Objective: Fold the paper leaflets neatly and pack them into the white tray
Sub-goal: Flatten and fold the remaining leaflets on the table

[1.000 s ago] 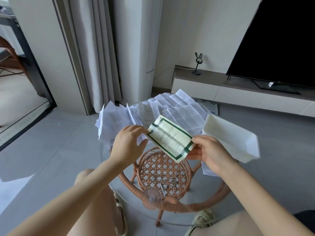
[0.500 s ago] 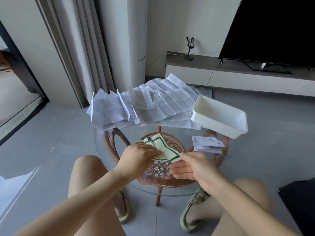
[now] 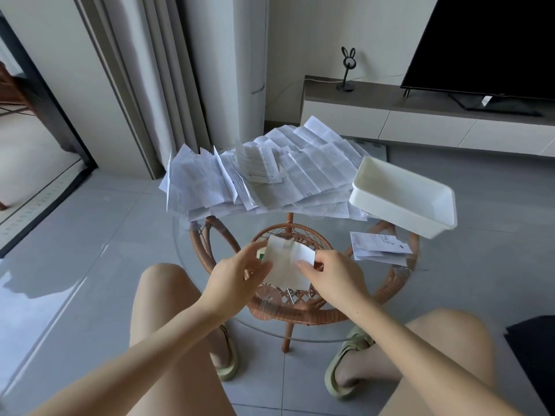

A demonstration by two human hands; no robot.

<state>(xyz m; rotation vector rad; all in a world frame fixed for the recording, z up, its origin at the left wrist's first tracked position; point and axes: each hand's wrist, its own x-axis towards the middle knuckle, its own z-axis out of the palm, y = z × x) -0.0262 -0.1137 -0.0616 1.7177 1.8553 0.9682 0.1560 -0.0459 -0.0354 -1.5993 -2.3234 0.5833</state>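
Blurred leaflet (image 3: 286,265), green edge half-hidden

You have 1 white tray (image 3: 404,197), 1 leaflet (image 3: 285,267) between your 2 hands, 1 folded leaflet (image 3: 379,252) beside the tray, and 1 uncountable heap of open leaflets (image 3: 264,175).

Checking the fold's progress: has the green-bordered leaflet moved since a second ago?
Yes. The green-bordered leaflet came down from in front of the unfolded paper pile to just above the round glass table.
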